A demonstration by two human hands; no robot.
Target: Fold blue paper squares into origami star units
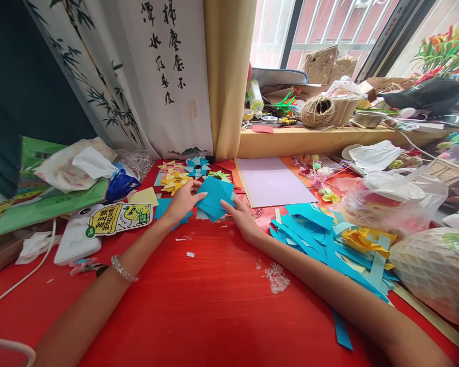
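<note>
Red table (pixel 199 306), white curtain (pixel 133 71) lettered 水, left hand (pixel 182 203) and right hand (pixel 245 219) gripping blue papers (pixel 215 196)

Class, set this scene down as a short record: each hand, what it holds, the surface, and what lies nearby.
Left hand: holds left side of overlapping blue paper sheets
Right hand: holds their right side, thumb on top
Left wrist: beaded bracelet
Surface: red table
Beyond hands: folded yellow paper, lavender sheet
Right: blue paper strips
</note>
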